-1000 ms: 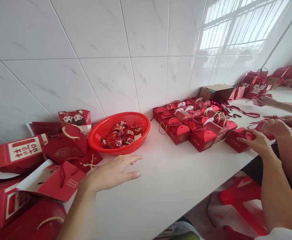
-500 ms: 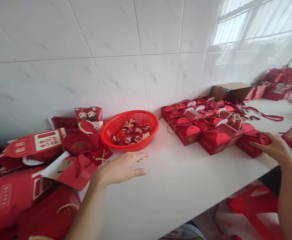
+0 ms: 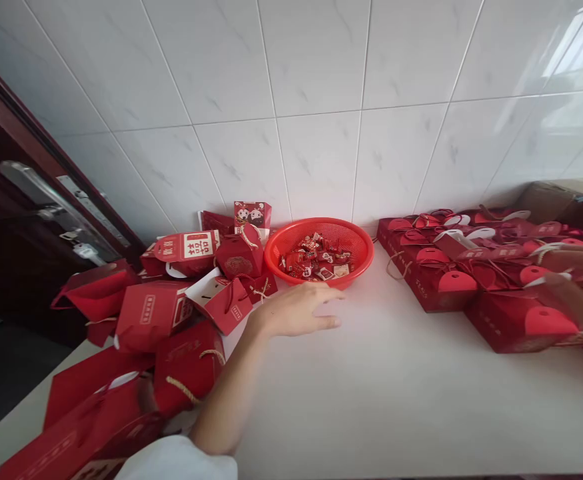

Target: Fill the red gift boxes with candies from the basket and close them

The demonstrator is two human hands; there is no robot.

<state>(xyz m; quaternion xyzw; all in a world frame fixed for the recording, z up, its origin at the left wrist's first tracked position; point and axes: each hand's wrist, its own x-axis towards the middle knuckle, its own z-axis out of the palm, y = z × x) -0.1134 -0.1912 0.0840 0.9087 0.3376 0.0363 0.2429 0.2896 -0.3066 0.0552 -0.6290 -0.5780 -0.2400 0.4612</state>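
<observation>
Basket [image 3: 358,267] of sweets sits against the wall. Left hand [image 3: 296,310], open and flat, is just short of its rim. Bare counter [image 3: 371,387] runs to the boxes [image 3: 441,287]. Right hand [image 3: 568,297] is blurred, its grip unclear.

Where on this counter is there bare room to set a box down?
The counter lies bare in front, bordered by the red basket behind, the heap of gift bags left and the rows of boxes right. The left hand hovers at its back edge. Both sides are crowded.
</observation>
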